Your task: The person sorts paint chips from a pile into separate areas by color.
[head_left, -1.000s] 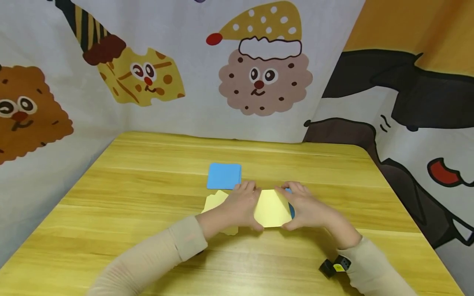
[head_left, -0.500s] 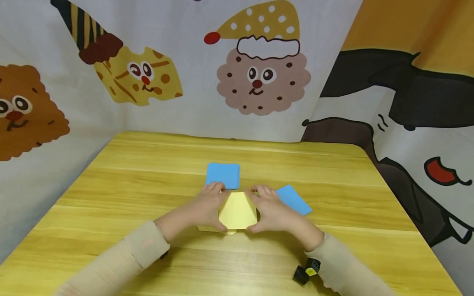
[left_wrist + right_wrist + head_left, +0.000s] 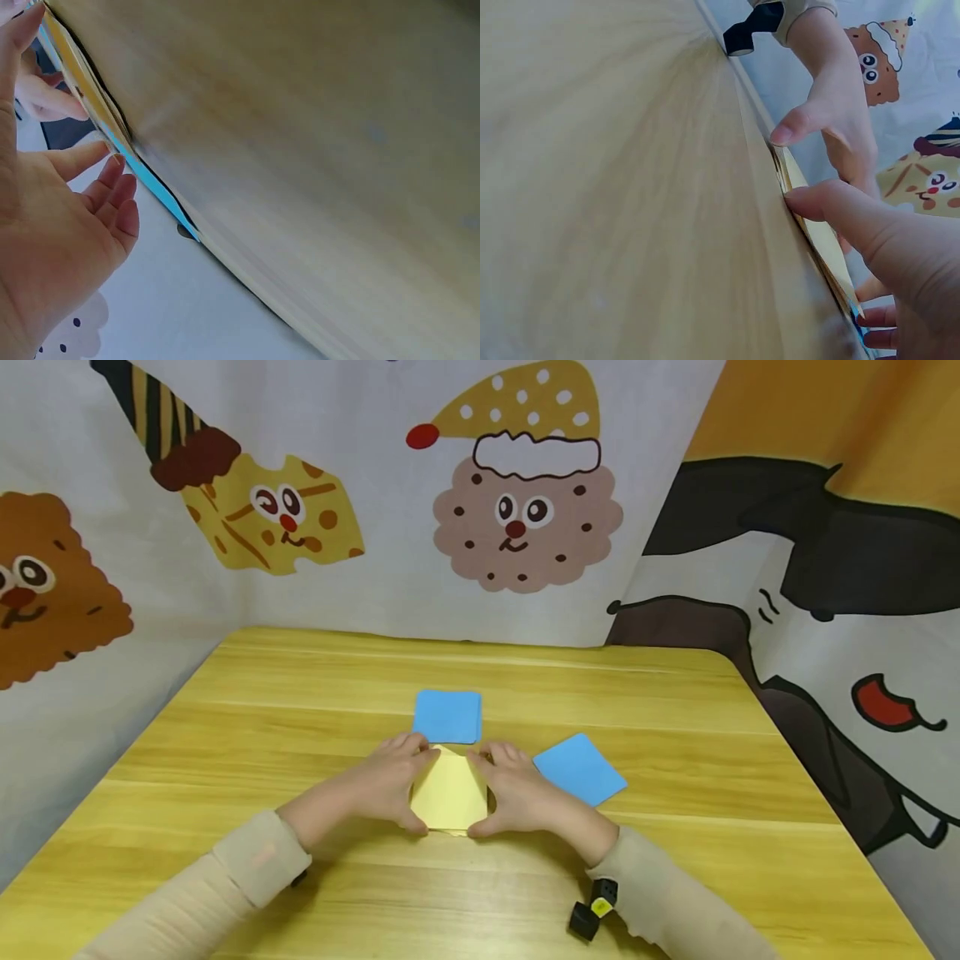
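Note:
Square sheets of yellow paper (image 3: 450, 793) lie in a pile at the middle of the table, between both hands. My left hand (image 3: 386, 783) holds the pile's left side, thumb at the near corner and fingers at the far one. On the opposite side my right hand (image 3: 517, 792) holds it the same way. In the right wrist view the right thumb (image 3: 817, 201) touches the near edge of the yellow sheets (image 3: 826, 244), which look slightly uneven in layers. The left wrist view has the left palm (image 3: 52, 225) beside the pile, the fingers slightly bent.
A neat stack of blue square paper (image 3: 447, 717) lies just behind the yellow pile. Another blue square (image 3: 581, 770) lies turned at an angle, right of the right hand. A patterned curtain (image 3: 375, 602) hangs behind the wooden table (image 3: 262, 718).
Both hands have moved left with the yellow sheets and lowered them onto the fanned yellow sheets there. The angled blue square, partly hidden before, now shows beside the right hand.

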Available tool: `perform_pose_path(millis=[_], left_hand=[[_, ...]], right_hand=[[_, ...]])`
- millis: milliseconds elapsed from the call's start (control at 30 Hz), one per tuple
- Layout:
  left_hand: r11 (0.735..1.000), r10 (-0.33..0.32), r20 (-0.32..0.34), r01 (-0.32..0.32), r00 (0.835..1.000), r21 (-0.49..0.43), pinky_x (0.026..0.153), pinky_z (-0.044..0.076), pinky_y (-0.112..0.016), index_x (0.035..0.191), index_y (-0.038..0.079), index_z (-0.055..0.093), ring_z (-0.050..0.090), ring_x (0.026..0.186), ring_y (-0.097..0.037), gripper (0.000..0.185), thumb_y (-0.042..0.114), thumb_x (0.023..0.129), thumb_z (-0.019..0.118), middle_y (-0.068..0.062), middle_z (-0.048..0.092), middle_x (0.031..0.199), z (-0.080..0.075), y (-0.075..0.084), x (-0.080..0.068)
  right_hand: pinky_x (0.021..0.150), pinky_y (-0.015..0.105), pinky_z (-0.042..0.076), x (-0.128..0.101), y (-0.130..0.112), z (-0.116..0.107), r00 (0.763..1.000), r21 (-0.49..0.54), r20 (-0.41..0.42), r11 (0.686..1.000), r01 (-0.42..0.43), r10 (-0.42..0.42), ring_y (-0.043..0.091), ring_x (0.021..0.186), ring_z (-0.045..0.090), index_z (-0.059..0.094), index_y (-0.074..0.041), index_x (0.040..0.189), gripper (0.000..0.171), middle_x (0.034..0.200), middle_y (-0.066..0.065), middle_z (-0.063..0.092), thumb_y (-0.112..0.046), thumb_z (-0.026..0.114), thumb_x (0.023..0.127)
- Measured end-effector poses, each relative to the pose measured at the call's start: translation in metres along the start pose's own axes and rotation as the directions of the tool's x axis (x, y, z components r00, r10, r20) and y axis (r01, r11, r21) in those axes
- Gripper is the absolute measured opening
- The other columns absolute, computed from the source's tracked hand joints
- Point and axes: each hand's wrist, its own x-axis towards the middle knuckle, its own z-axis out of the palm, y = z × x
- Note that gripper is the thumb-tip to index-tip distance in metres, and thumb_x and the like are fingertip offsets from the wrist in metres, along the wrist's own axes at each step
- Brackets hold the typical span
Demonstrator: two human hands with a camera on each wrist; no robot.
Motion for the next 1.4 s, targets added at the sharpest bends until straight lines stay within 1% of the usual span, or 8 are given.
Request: perform_pose_path(millis=[167, 367, 467, 633, 767, 933, 1167, 1400], left_hand=[[1.000, -0.009, 0.022, 0.009, 1.000, 0.010, 0.095, 0.036, -0.042, 0.136, -0.008, 0.046, 0.039, 0.113, -0.025, 0.107, 0.052, 0.056, 0.086, -0.010, 0.044, 0.124, 0.000, -0.001, -0.001], [1.000, -0.020, 0.055, 0.019, 0.998, 0.016, 0.096, 0.035, -0.042, 0.139, -0.007, 0.043, 0.038, 0.115, -0.025, 0.110, 0.056, 0.059, 0.084, -0.011, 0.042, 0.127, 0.000, -0.003, -0.002], [1.000, -0.020, 0.058, 0.019, 0.998, 0.011, 0.097, 0.034, -0.042, 0.141, -0.006, 0.041, 0.036, 0.118, -0.024, 0.113, 0.061, 0.059, 0.082, -0.010, 0.041, 0.130, 0.000, -0.003, -0.002], [0.999, -0.032, 0.036, 0.032, 0.999, -0.001, 0.100, 0.033, -0.044, 0.143, -0.005, 0.038, 0.035, 0.122, -0.025, 0.116, 0.066, 0.059, 0.078, -0.011, 0.040, 0.134, 0.000, 0.001, -0.001], [0.998, -0.056, 0.007, 0.056, 0.998, 0.000, 0.104, 0.028, -0.048, 0.145, -0.004, 0.035, 0.031, 0.128, -0.027, 0.119, 0.070, 0.061, 0.075, -0.013, 0.038, 0.139, 0.001, 0.009, 0.004], [0.997, -0.073, -0.037, 0.073, 0.997, 0.014, 0.104, 0.028, -0.048, 0.146, -0.002, 0.035, 0.032, 0.128, -0.028, 0.118, 0.071, 0.062, 0.073, -0.014, 0.038, 0.140, 0.005, 0.023, 0.015], [0.994, -0.111, -0.073, 0.112, 0.991, 0.015, 0.104, 0.029, -0.044, 0.147, -0.001, 0.034, 0.032, 0.128, -0.027, 0.120, 0.074, 0.061, 0.071, -0.010, 0.038, 0.140, 0.013, 0.045, 0.034], [0.994, -0.110, -0.081, 0.111, 0.991, 0.004, 0.098, 0.032, -0.041, 0.146, -0.002, 0.034, 0.033, 0.124, -0.026, 0.117, 0.072, 0.064, 0.071, -0.010, 0.038, 0.140, 0.018, 0.069, 0.054]], right_hand=[[0.103, 0.049, 0.027, 0.002, -0.001, 0.000, 1.000, -0.008, 0.026, 1.000, -0.008, 0.008, 0.024, 0.122, 0.033, 0.032, -0.003, 0.149, 0.107, 0.135, 0.008, 0.036, -0.061, 0.075, 0.070], [0.105, 0.050, 0.026, 0.002, 0.001, 0.000, 1.000, -0.007, 0.030, 1.000, 0.009, -0.009, 0.025, 0.124, 0.032, 0.032, -0.003, 0.148, 0.108, 0.137, 0.009, 0.036, -0.063, 0.075, 0.069], [0.106, 0.050, 0.024, 0.001, 0.003, -0.001, 1.000, 0.015, 0.027, 1.000, 0.011, -0.011, 0.026, 0.129, 0.030, 0.032, -0.005, 0.149, 0.110, 0.141, 0.009, 0.034, -0.064, 0.076, 0.067], [0.108, 0.051, 0.020, -0.005, 0.010, -0.006, 1.000, 0.050, 0.009, 0.999, 0.022, -0.023, 0.029, 0.134, 0.024, 0.029, -0.011, 0.151, 0.112, 0.146, 0.009, 0.031, -0.063, 0.077, 0.065], [0.105, 0.057, 0.021, -0.014, 0.020, -0.013, 0.998, 0.050, -0.019, 0.997, 0.056, -0.055, 0.030, 0.135, 0.023, 0.029, -0.014, 0.152, 0.111, 0.148, 0.012, 0.030, -0.061, 0.078, 0.065], [0.102, 0.063, 0.022, -0.029, 0.038, -0.024, 0.996, 0.046, -0.045, 0.995, 0.085, -0.083, 0.031, 0.137, 0.020, 0.031, -0.013, 0.151, 0.110, 0.152, 0.011, 0.026, -0.059, 0.080, 0.064], [0.101, 0.064, 0.022, -0.051, 0.063, -0.040, 0.997, 0.062, -0.058, 0.996, 0.060, -0.056, 0.031, 0.137, 0.021, 0.034, -0.011, 0.150, 0.107, 0.152, 0.012, 0.026, -0.051, 0.085, 0.064], [0.098, 0.062, 0.028, -0.071, 0.087, -0.049, 0.995, 0.072, -0.098, 0.997, 0.021, -0.013, 0.034, 0.134, 0.024, 0.038, -0.010, 0.147, 0.107, 0.151, 0.012, 0.029, -0.051, 0.087, 0.061]])
